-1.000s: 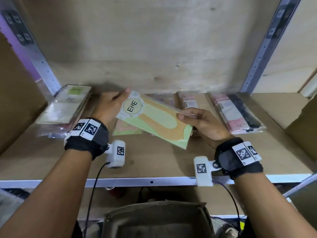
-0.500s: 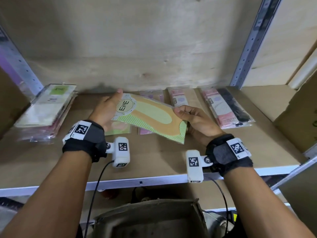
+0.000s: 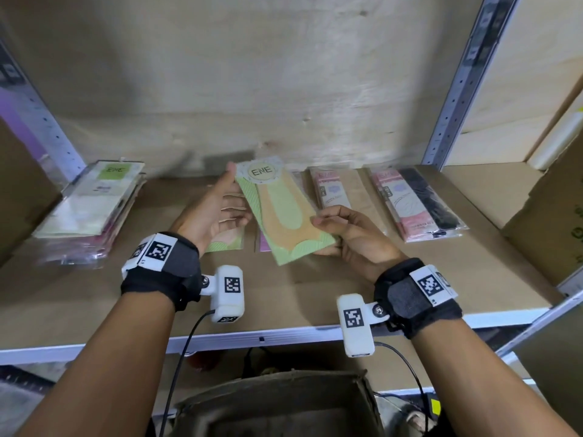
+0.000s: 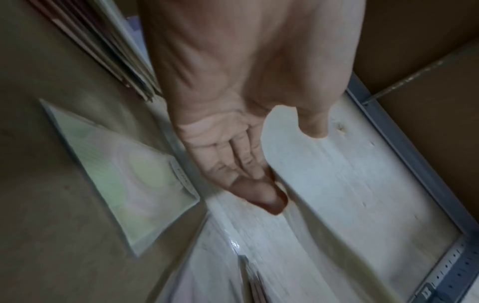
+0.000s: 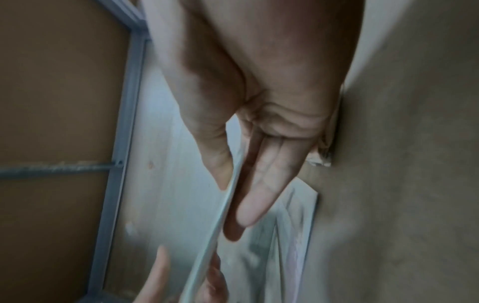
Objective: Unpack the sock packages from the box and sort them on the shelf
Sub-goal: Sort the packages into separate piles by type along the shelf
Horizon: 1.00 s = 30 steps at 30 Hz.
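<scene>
Green-and-orange sock package point(image 3: 285, 216) with a round "ENE" label is held above the shelf point(image 3: 362, 279), tilted. Right hand point(image 3: 350, 238) pinches its near end, thumb on top and fingers beneath; the right wrist view shows the card edge clamped between them. Left hand point(image 3: 217, 212) is flat and uncurled, fingers straight against the package's far left edge, apparently only supporting it; contact is blurred in the left wrist view. Beneath lie a green package point(image 3: 225, 244) and a pink one. A stack of packages point(image 3: 91, 212) sits at left; pink-and-black packs point(image 3: 416, 203) at right.
</scene>
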Each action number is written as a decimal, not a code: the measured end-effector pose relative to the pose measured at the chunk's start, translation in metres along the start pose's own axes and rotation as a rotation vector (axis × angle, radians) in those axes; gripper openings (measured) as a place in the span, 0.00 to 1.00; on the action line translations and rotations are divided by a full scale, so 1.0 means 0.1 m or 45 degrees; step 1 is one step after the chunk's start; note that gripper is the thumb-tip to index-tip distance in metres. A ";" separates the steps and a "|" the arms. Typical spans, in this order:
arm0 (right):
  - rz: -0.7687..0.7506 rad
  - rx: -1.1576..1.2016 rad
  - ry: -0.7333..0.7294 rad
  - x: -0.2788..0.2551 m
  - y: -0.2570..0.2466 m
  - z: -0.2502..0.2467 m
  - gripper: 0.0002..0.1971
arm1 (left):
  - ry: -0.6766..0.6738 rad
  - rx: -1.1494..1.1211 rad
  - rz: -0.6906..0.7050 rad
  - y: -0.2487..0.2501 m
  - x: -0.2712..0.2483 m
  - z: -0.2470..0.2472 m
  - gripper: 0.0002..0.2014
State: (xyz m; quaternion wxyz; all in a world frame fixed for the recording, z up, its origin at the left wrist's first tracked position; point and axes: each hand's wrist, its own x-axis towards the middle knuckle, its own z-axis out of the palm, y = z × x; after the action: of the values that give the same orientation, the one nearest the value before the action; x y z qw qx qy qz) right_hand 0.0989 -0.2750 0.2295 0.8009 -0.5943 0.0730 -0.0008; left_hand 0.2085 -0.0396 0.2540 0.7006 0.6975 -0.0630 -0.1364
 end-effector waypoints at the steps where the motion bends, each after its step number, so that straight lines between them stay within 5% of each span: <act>1: -0.002 -0.057 -0.044 -0.01 0.02 0.03 0.05 | 0.029 0.025 0.027 0.00 0.00 0.01 0.32; 6: 0.001 -0.235 -0.179 -0.06 0.07 0.12 0.05 | 0.166 0.113 0.070 -0.07 -0.02 0.04 0.23; 12: -0.057 -0.140 -0.033 -0.05 0.01 0.16 0.14 | -0.095 0.350 0.177 -0.11 -0.11 0.29 0.18; 18: -0.008 -0.161 -0.077 -0.06 0.05 0.14 0.08 | -0.083 0.291 0.232 -0.10 -0.10 0.28 0.10; 24: 0.077 -0.243 -0.265 -0.07 0.06 0.08 0.07 | 0.232 0.051 0.269 -0.09 0.06 0.08 0.11; 30: 0.184 -0.259 -0.359 -0.09 0.05 0.10 0.11 | 0.346 -0.001 0.234 -0.11 0.10 0.02 0.06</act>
State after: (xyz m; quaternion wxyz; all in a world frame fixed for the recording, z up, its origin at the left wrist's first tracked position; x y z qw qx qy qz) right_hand 0.0905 -0.2635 0.2289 0.7371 -0.6595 0.0022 0.1473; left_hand 0.2166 -0.0447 0.2417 0.7125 0.7006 -0.0313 0.0237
